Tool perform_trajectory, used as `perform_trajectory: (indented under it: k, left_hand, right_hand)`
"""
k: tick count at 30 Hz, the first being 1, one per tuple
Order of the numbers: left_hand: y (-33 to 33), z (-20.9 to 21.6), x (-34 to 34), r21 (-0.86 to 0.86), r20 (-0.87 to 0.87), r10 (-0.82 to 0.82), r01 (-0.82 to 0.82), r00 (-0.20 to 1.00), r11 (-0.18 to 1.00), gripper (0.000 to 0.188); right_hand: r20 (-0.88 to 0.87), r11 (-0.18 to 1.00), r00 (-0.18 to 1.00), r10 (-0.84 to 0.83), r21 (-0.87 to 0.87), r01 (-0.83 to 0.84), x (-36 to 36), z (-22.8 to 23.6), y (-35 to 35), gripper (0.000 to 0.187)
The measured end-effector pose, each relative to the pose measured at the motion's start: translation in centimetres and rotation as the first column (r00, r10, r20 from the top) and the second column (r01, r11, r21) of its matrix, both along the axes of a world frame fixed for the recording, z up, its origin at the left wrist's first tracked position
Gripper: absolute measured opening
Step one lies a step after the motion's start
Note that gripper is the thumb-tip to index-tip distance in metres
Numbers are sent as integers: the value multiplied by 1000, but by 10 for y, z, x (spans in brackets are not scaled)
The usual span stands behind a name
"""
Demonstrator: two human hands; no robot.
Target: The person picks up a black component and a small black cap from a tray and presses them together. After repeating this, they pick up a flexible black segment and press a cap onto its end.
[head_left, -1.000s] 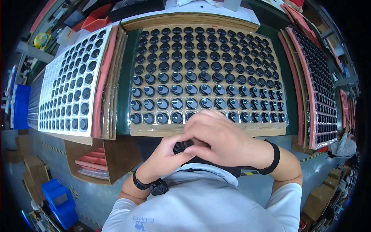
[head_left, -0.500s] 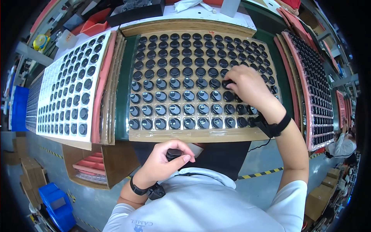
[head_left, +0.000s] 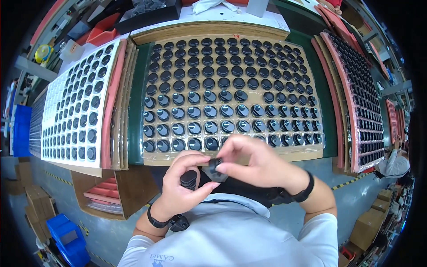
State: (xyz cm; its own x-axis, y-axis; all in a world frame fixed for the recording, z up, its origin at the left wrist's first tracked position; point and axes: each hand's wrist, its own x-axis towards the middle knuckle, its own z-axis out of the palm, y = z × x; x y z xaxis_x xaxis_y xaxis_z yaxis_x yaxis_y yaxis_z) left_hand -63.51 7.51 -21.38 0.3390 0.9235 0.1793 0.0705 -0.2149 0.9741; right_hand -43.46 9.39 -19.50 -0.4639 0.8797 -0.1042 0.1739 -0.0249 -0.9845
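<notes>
A large tray (head_left: pixel 200 154) lined with clear plastic carries rows of black round knob-like parts (head_left: pixel 207 72); the nearer rows have glossy tops. Close to my body, just past the tray's near edge, my left hand (head_left: pixel 171 184) curls around one black round part (head_left: pixel 188 179) held in its palm. Thumb and index finger of that hand reach toward a second black part (head_left: pixel 215 164), which my right hand (head_left: pixel 255 162) pinches between thumb and fingertips. Whether the left fingertips touch it, I cannot tell. One pocket (head_left: pixel 255 96) right of the tray's middle has no part in it.
At the left leans a white tray (head_left: pixel 73 100) of similar parts against stacked pink and brown sheets (head_left: pixel 120 107). Another filled pink tray (head_left: pixel 351 98) stands at the right. A wooden ledge (head_left: pixel 209 27) bounds the back; an open cardboard box (head_left: pixel 133 196) sits below left.
My right hand has come from the tray down beside my left hand, bringing a black part out of its pocket. My left hand keeps its part and has opened its thumb and index finger.
</notes>
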Motion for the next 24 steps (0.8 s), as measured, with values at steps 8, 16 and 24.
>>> perform_trajectory:
  k: [8,16,24]
  left_hand:
    - [-9,0,-5,76,-79,89,-83,993,994,41]
    - [-9,-2,-12,-58,134,-21,29,991,998,38]
    - [-14,3,-7,-220,257,20,38,966,975,40]
  right_hand:
    - [-107,990,993,-56,127,69,-17,-16,-16,21]
    - [-430,979,894,-125,-202,40,-11,-17,-23,21]
    - [-645,937,702,-303,-337,95,-16,-14,-29,29]
